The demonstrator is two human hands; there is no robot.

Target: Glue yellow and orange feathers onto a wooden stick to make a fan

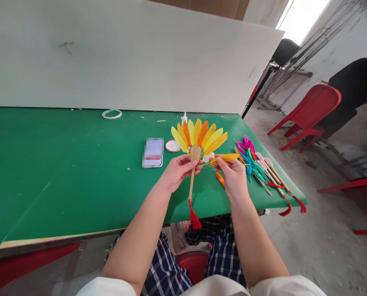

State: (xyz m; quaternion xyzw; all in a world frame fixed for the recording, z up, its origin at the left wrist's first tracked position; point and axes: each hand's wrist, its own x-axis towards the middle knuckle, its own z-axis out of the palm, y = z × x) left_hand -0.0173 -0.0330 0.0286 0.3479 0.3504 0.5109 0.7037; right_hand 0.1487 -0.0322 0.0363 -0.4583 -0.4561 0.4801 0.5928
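Note:
My left hand (180, 169) grips a feather fan (198, 137) near the top of its wooden handle, holding it upright above the table. Yellow and orange feathers spread from a tan centre piece, and a red tassel (194, 218) hangs from the handle's lower end. Between the fingers of my right hand (234, 174) is a single yellow-orange feather (228, 157); its quill points left toward the fan's base. An orange feather (220, 179) lies on the table beside my right hand. Behind the fan are a white bottle (184, 117) and a round white disc (173, 145).
On the green table (78, 176), a phone (153, 153) lies left of the fan and a white ring (111, 114) farther back. Coloured feathers (251, 160) and wooden handles with red tassels (275, 176) lie at the right edge. A white board (124, 57) stands along the back.

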